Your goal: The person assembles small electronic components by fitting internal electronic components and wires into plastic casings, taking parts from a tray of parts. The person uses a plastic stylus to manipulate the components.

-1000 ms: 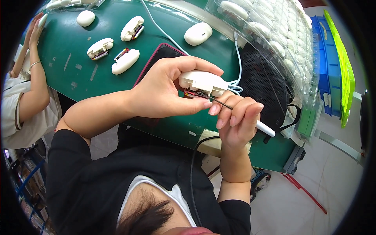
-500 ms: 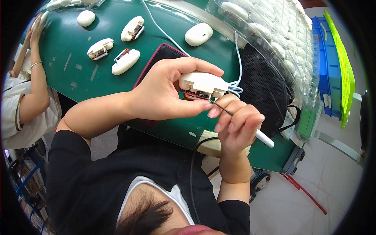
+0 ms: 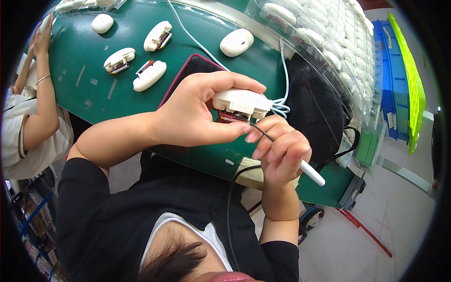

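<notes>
My left hand is closed around a white rounded plastic case, fingers over its top and thumb beneath. The lower side of the case is uncovered and shows a red edge and small circuit parts. In my right hand is a tool with a white handle and a thin dark shaft. The shaft's tip meets the underside of the case near my left thumb; exact contact is hard to make out. Beneath my left hand lies a dark phone-like slab with a pink rim, partly hidden.
Several similar cases, such as this opened one and this closed one, lie on the green tabletop. Clear trays of white cases and a black mesh bag stand right, beside pale cables. Another person's arm is far left.
My right hand and the tool have shifted slightly left. The case in my left hand has moved a little left and down.
</notes>
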`<control>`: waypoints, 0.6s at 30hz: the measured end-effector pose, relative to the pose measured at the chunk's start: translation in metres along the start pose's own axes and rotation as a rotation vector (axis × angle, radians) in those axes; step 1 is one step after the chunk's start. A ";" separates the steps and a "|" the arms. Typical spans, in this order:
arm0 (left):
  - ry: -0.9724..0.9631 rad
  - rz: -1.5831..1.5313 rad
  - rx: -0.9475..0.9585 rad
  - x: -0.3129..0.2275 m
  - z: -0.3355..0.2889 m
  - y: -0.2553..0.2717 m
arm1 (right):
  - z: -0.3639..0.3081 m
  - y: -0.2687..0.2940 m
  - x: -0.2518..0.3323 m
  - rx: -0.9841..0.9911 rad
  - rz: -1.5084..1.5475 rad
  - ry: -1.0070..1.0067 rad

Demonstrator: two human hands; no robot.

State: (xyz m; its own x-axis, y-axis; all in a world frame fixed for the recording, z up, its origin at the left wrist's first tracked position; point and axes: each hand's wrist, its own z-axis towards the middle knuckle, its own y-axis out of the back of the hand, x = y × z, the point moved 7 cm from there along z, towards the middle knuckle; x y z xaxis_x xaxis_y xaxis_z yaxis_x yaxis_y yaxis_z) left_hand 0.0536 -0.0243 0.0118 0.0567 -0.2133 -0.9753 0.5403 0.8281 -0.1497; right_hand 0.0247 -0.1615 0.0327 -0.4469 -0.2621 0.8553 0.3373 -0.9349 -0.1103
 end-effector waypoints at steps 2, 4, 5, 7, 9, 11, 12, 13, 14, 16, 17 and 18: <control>-0.007 0.010 0.003 0.000 0.000 -0.001 | 0.000 0.000 0.000 0.014 -0.022 0.000; -0.006 0.020 0.007 0.000 0.000 -0.001 | 0.000 -0.001 0.000 0.009 -0.006 0.000; -0.006 0.031 0.010 0.000 0.000 -0.001 | 0.000 -0.001 -0.001 0.005 0.010 0.001; 0.003 0.020 0.016 -0.002 0.000 -0.001 | 0.001 -0.001 0.000 0.006 0.002 0.006; 0.012 0.011 0.019 -0.001 0.000 -0.001 | 0.001 -0.002 0.000 0.008 -0.003 0.012; 0.011 0.029 0.022 0.000 -0.001 -0.001 | 0.000 -0.001 -0.002 -0.009 0.016 0.006; 0.011 0.028 0.023 0.000 -0.001 -0.001 | 0.000 -0.001 -0.001 -0.010 0.015 0.006; 0.006 0.021 0.027 -0.001 -0.001 -0.001 | 0.000 -0.001 -0.001 -0.013 0.024 0.008; 0.001 0.014 0.032 -0.001 0.000 -0.002 | 0.000 -0.001 -0.001 -0.016 0.034 0.009; 0.003 0.014 0.034 0.000 0.000 -0.002 | 0.000 -0.001 -0.001 -0.018 0.032 0.000; 0.004 0.015 0.036 0.000 0.000 -0.002 | 0.000 -0.001 -0.001 -0.018 0.029 -0.009; 0.004 0.015 0.036 0.000 -0.001 -0.002 | 0.000 -0.001 -0.001 -0.019 0.029 -0.009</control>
State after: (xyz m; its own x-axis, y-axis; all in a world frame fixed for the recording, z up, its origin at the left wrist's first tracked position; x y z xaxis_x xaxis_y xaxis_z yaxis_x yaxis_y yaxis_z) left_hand 0.0521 -0.0257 0.0119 0.0612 -0.1989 -0.9781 0.5694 0.8118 -0.1294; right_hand 0.0249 -0.1598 0.0319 -0.4292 -0.2874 0.8563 0.3347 -0.9311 -0.1447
